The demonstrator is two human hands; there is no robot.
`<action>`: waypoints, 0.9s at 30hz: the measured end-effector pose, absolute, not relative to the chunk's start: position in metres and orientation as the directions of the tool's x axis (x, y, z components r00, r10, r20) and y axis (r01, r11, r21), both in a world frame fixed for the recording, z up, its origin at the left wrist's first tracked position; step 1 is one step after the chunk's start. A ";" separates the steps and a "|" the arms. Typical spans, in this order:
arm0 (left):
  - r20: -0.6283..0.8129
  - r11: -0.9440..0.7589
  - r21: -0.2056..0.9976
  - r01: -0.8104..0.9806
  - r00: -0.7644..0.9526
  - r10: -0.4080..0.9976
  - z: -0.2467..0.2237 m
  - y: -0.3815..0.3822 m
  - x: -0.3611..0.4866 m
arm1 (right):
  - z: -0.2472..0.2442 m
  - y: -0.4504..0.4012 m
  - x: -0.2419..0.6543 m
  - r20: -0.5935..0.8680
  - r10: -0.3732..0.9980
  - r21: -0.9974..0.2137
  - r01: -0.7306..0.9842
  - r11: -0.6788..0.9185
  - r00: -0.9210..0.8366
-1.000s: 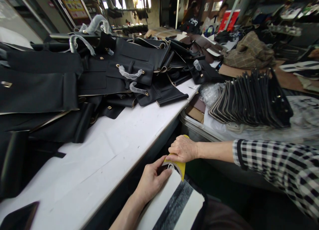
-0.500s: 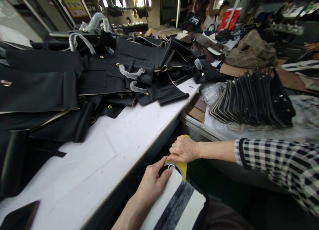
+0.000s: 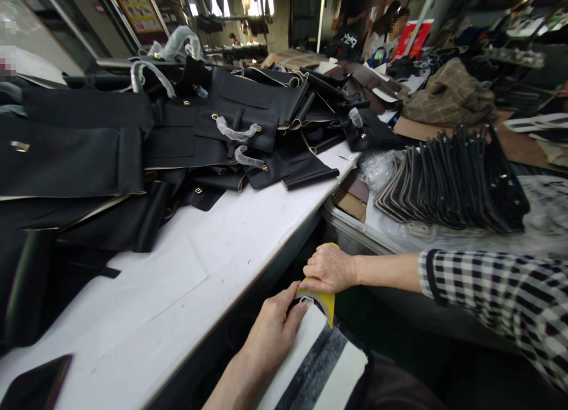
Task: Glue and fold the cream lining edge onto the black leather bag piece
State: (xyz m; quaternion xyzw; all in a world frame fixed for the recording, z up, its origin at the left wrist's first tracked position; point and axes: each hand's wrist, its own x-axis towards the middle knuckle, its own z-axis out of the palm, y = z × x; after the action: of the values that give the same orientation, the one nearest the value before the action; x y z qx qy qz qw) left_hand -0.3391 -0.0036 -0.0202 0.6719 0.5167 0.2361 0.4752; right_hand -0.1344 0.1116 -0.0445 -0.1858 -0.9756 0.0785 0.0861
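Observation:
A piece with a white face and a broad dark stripe point(image 3: 312, 365), black along its edge, lies over my lap at the bottom of the view. My left hand point(image 3: 271, 327) pinches its upper end between thumb and fingers. My right hand point(image 3: 329, 269) is closed on a curved yellow piece point(image 3: 329, 306), which bends over that same end and touches it. The yellow piece has a paler inner side; its exact kind is unclear. Both hands are close together, and my right fingers hide much of the yellow piece.
Black bag pieces point(image 3: 239, 126) with plastic-wrapped handles are heaped on the white table point(image 3: 222, 244) to the left. A dark flat object point(image 3: 35, 383) lies at its near corner. Rows of black flaps point(image 3: 452, 182) stand in a bin at right, beside crumpled plastic point(image 3: 379, 167). People are further back.
The whole view has shifted slightly. Both hands keep their grips, with the yellow piece in nearly the same place on the striped piece's end.

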 end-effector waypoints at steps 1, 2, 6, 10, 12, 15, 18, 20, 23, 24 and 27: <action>-0.169 -0.021 0.880 0.475 0.354 0.920 -0.021 -0.004 -0.339 | -0.044 0.112 -0.134 0.141 0.374 -0.187 0.346 0.919 -0.917; -0.167 -0.026 0.876 0.481 0.355 0.920 -0.022 -0.004 -0.339 | -0.044 0.112 -0.134 0.143 0.372 -0.189 0.343 0.920 -0.917; -0.160 -0.039 0.870 0.492 0.357 0.920 -0.022 -0.004 -0.338 | -0.045 0.112 -0.134 0.149 0.364 -0.194 0.334 0.922 -0.920; -0.159 -0.050 0.863 0.503 0.365 0.917 -0.021 -0.005 -0.338 | -0.045 0.111 -0.134 0.151 0.364 -0.192 0.334 0.923 -0.919; -0.156 -0.059 0.859 0.508 0.370 0.916 -0.021 -0.005 -0.338 | -0.045 0.111 -0.134 0.150 0.368 -0.187 0.339 0.922 -0.918; -0.152 -0.066 0.860 0.506 0.378 0.913 -0.020 -0.005 -0.338 | -0.043 0.110 -0.134 0.152 0.370 -0.184 0.341 0.922 -0.917; -0.169 -0.056 0.856 0.514 0.382 0.909 -0.019 -0.004 -0.337 | -0.042 0.111 -0.134 0.157 0.363 -0.196 0.332 0.923 -0.918; -0.173 -0.061 0.848 0.527 0.383 0.907 -0.018 -0.004 -0.337 | -0.041 0.111 -0.134 0.159 0.359 -0.207 0.325 0.923 -0.920; -0.148 -0.090 0.844 0.528 0.391 0.908 -0.020 -0.005 -0.336 | -0.042 0.110 -0.134 0.154 0.366 -0.206 0.332 0.920 -0.918; -0.136 -0.100 0.847 0.522 0.394 0.909 -0.021 -0.006 -0.336 | -0.042 0.108 -0.133 0.147 0.369 -0.193 0.340 0.920 -0.918; -0.080 -0.147 0.854 0.500 0.404 0.911 -0.031 -0.007 -0.336 | -0.044 0.103 -0.133 0.112 0.375 -0.145 0.359 0.922 -0.920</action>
State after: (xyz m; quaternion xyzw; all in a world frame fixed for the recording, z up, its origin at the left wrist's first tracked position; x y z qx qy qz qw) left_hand -0.3362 -0.0070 -0.0305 0.7187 0.4909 0.2388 0.4307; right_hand -0.1334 0.1032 -0.0442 -0.1876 -0.9779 0.0610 0.0690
